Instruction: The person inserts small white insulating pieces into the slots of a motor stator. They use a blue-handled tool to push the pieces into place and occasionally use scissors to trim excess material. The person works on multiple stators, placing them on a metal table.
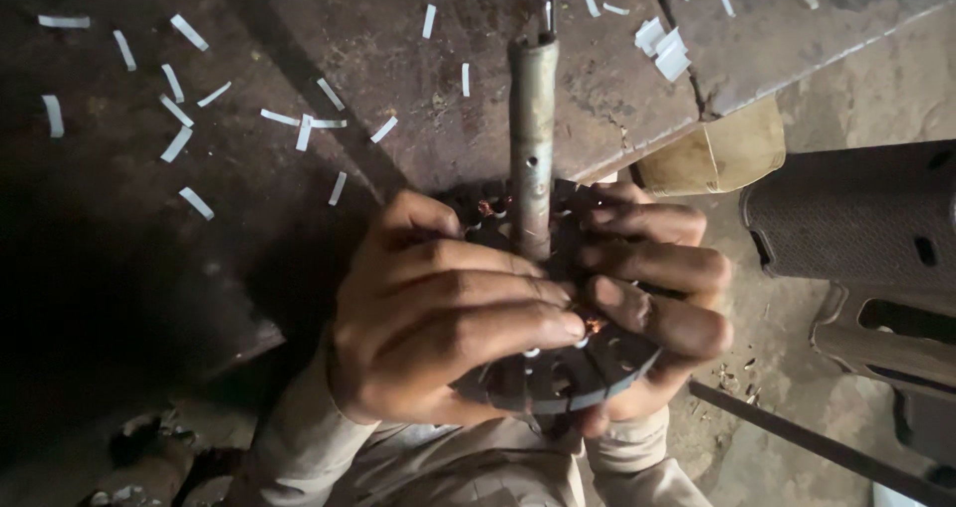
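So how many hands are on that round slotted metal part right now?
2. The left hand grips the round slotted part from the left, fingers across its face beside the metal shaft. The right hand wraps it from the right. No others visible.

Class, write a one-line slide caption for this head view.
Both hands, left hand and right hand, grip a round slotted metal core on a shaft.

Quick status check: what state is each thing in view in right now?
Left hand: gripping the round slotted core.
Right hand: gripping the core's other side.
Round slotted core: held between both hands, mostly covered.
Metal shaft: standing through the core's centre.
White paper strips: scattered on the worktop.
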